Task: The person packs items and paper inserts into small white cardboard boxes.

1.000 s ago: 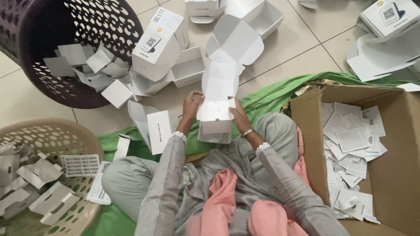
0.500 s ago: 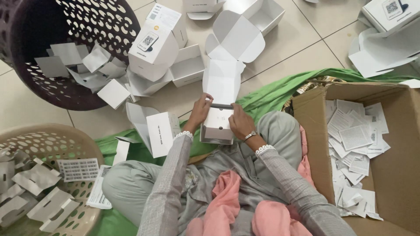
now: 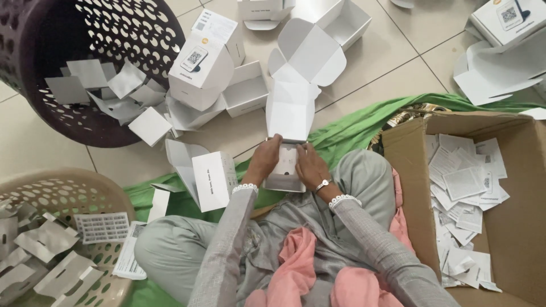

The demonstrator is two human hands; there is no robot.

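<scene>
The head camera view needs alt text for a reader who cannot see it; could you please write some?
A seated person's left hand and right hand hold a small white box with its lid open, above their lap. A dark purple basket and a tan basket hold card pieces; a cardboard carton holds paper leaflets.

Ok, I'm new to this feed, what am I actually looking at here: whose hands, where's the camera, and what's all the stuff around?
No machine here: the one view comes from a camera on a seated person's head, looking down at their lap. The left hand and right hand together hold a small white box with its lid flap up. On the tiled floor lie more open white boxes and a tipped dark purple basket spilling grey card inserts. A beige basket sits lower left, a cardboard carton of paper leaflets on the right, a green cloth underneath.
</scene>
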